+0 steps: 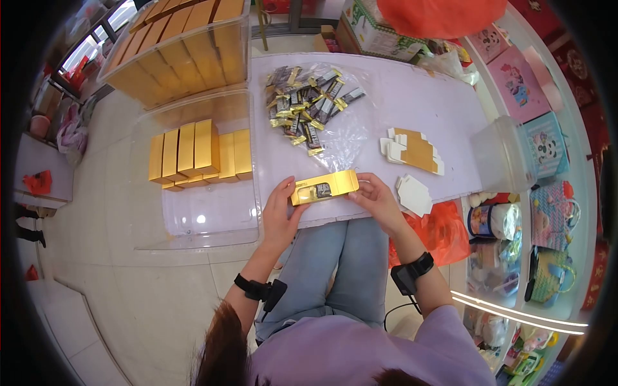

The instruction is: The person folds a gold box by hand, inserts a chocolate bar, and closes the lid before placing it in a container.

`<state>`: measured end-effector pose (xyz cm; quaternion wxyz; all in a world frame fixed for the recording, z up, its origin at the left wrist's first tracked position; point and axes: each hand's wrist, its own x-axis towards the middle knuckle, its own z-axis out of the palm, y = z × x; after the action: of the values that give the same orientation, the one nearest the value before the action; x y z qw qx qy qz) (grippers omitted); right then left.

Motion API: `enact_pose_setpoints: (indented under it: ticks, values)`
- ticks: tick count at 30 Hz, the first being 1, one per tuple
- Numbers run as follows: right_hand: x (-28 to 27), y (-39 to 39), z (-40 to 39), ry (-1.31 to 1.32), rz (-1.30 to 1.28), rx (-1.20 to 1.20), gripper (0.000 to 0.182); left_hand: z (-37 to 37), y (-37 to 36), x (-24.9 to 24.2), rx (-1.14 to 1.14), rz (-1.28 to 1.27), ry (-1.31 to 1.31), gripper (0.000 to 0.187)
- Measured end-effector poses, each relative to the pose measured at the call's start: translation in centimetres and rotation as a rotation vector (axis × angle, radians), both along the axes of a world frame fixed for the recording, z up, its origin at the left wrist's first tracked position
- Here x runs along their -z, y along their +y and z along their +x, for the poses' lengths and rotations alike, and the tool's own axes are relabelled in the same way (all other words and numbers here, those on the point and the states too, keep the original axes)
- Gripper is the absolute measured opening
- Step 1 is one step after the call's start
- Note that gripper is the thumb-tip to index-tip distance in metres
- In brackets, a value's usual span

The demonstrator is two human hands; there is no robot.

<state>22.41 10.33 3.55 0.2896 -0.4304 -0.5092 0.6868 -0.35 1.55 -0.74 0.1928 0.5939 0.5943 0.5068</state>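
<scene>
A gold box [309, 193] with a clear window lies level between my two hands, over the table's near edge. Dark printed wrapping shows through its window. My left hand [281, 207] grips the box's left end, thumb below and fingers above. At the other end, where a gold flap stands up, my right hand [378, 201] holds the corner with its fingers and thumb. Beyond the box, a pile of small bars in black and gold wrappers [309, 106] lies on a clear plastic bag [341, 143].
Flattened gold and white cartons [418, 151] and white card pieces [414, 196] lie to the right. On the left, a clear bin [206, 239] holds several gold boxes [187, 148]; a fuller bin [212, 61] stands behind. A clear tub [496, 154] and shelves flank the table's right side.
</scene>
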Motion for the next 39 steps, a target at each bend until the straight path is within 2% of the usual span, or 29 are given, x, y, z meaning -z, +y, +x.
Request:
enact_pose_setpoints:
  ticks: [5, 8, 11, 13, 14, 16, 17, 19, 20, 22, 23, 25, 26, 28, 29, 31, 35, 37, 38, 39]
  values:
    - [0.7, 0.2, 0.5, -0.034, -0.105, 0.005, 0.036, 0.2, 0.2, 0.0, -0.028, 0.051, 0.023, 0.051]
    - [0.2, 0.0, -0.4, 0.032, -0.172, -0.02, 0.033, 0.2, 0.1, 0.1, -0.015, 0.019, 0.028, 0.05]
    - [-0.6, -0.3, -1.5, 0.079, -0.248, 0.088, 0.031, 0.1, 0.1, 0.1, -0.005, -0.006, 0.014, 0.05]
    - [-0.8, 0.0, -1.3, -0.104, -0.232, 0.059, 0.03, 0.1, 0.0, 0.0, -0.008, -0.006, 0.006, 0.049]
    - [-1.0, 0.4, -1.0, -0.103, -0.23, 0.057, 0.03, 0.2, 0.0, 0.0, -0.004, -0.012, 0.019, 0.049]
    - [-1.4, 2.2, -0.1, -0.381, -0.04, 0.027, 0.031, 0.1, 0.1, -0.1, -0.004, -0.015, 0.034, 0.049]
    - [-1.4, 3.1, 0.1, -0.38, -0.038, 0.025, 0.031, 0.2, 0.0, -0.1, -0.001, -0.015, 0.028, 0.048]
    - [-1.1, 5.6, 0.0, -0.436, 0.276, 0.028, 0.027, 0.1, 0.1, -0.2, 0.004, -0.012, 0.026, 0.048]
    - [-1.2, 6.6, -0.6, -0.434, 0.278, 0.029, 0.027, 0.1, 0.1, -0.2, 0.003, -0.014, 0.034, 0.048]
    - [-1.2, 8.4, -2.4, -0.402, 0.671, -0.261, 0.032, 0.1, 0.1, -0.2, 0.008, -0.012, 0.045, 0.048]
    - [-1.5, 9.0, -3.5, -0.401, 0.674, -0.259, 0.032, 0.1, 0.1, -0.1, 0.01, -0.004, 0.047, 0.049]
    - [-1.8, 9.8, -5.4, -0.68, 0.779, -0.557, 0.042, 0.1, 0.1, 0.0, 0.011, 0.006, 0.051, 0.049]
    - [-1.9, 10.0, -5.8, -0.681, 0.783, -0.556, 0.042, 0.0, 0.0, 0.0, 0.015, 0.002, 0.064, 0.05]
    - [-1.6, 10.4, -6.5, -0.864, 0.966, -0.618, 0.047, -0.1, 0.0, -0.1, 0.017, -0.001, 0.079, 0.05]
    - [-1.3, 10.4, -6.3, -0.863, 0.968, -0.618, 0.047, 0.0, 0.0, -0.2, 0.019, -0.015, 0.072, 0.051]
    - [-0.9, 10.4, -5.3, -0.715, 1.125, -0.526, 0.04, 0.0, 0.0, -0.2, 0.022, -0.03, 0.066, 0.051]
    - [-1.0, 10.5, -2.7, -0.68, 0.917, -0.456, 0.029, 0.0, 0.0, -0.3, 0.033, -0.013, 0.058, 0.051]
    - [-0.8, 9.7, -1.9, -0.869, 0.928, -0.319, 0.022, 0.0, 0.1, -0.3, 0.044, -0.013, 0.044, 0.051]
    - [-0.7, 9.2, -1.9, -0.871, 0.928, -0.315, 0.022, 0.1, 0.1, -0.3, 0.027, 0.015, 0.053, 0.049]
    - [-0.4, 8.7, -2.0, -0.787, 0.799, -0.202, 0.022, 0.1, 0.2, -0.3, 0.008, 0.043, 0.063, 0.048]
